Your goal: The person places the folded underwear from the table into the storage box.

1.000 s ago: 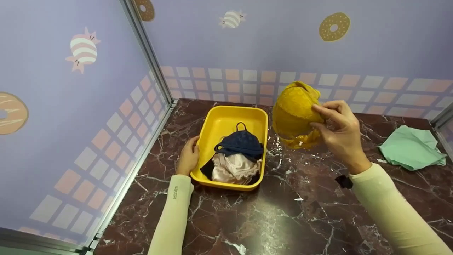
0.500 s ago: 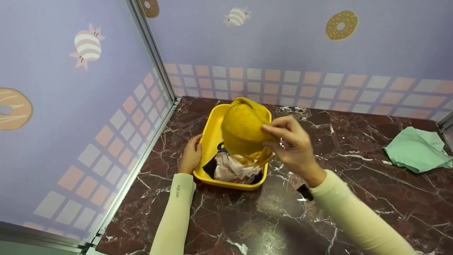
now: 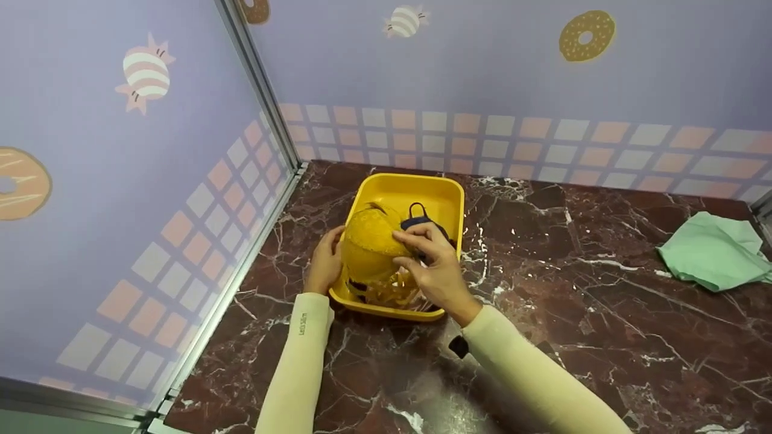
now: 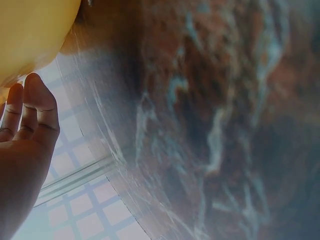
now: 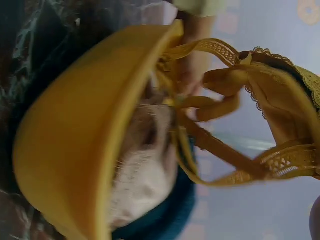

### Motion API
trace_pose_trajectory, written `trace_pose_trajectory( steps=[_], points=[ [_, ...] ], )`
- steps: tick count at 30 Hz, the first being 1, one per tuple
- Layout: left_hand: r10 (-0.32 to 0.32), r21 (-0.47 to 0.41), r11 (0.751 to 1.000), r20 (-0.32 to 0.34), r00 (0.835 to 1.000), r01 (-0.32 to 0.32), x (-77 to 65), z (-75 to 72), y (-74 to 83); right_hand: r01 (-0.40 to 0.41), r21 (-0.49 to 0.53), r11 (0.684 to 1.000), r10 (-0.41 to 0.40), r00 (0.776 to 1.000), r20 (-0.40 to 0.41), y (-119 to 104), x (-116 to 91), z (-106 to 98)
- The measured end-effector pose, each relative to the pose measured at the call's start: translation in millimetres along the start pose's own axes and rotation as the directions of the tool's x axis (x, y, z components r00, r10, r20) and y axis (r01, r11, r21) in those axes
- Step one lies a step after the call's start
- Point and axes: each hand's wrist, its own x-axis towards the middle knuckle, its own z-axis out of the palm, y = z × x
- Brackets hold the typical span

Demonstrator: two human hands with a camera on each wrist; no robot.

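Observation:
A yellow bra [image 3: 369,241] with lace trim hangs over the yellow plastic bin [image 3: 416,182]. My right hand [image 3: 435,265] pinches it between thumb and fingers. In the right wrist view, the bra's straps and lace band [image 5: 285,162] dangle beside the bin. A navy bra [image 3: 416,224] lies inside, mostly covered by my right hand. Pale satin, lace-edged underwear [image 5: 142,185] is also in there, largely hidden behind the yellow bra in the head view. My left hand [image 3: 325,263] rests against the bin's left wall; the left wrist view shows its fingers [image 4: 40,97] fairly straight, touching the outside.
A mint-green cloth [image 3: 715,250] lies crumpled on the right of the dark marbled tabletop [image 3: 573,313]. Patterned walls stand behind and to the left, with a metal frame post [image 3: 259,78] in their corner.
My right hand has carried the yellow bra leftward and down, from right of the bin to over it. My left hand stays at the bin's left side.

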Motion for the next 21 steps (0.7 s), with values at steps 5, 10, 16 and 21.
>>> trace_pose_trajectory(
  steps=[5,10,16,21],
  points=[
    [0.009,0.021,1.000,-0.014,1.000,-0.008,1.0,0.8,-1.0,-0.172,-0.100,0.980,0.171,0.985,-0.019,38.8,-5.4,-0.8],
    [0.024,0.014,1.000,-0.020,1.000,-0.024,2.4,2.0,-0.7,-0.261,-0.182,0.948,0.246,0.964,-0.104,60.6,-3.0,-9.4],
    [0.003,0.017,1.000,-0.021,1.000,-0.003,1.9,1.4,0.1,-0.379,-0.321,0.868,0.351,0.925,-0.143,80.5,-2.7,-18.3],
    [-0.009,0.024,1.000,-0.017,1.000,0.010,1.7,0.6,-0.4,-0.494,-0.397,0.773,0.502,0.860,-0.094,85.8,-3.2,-21.6]
  ],
)
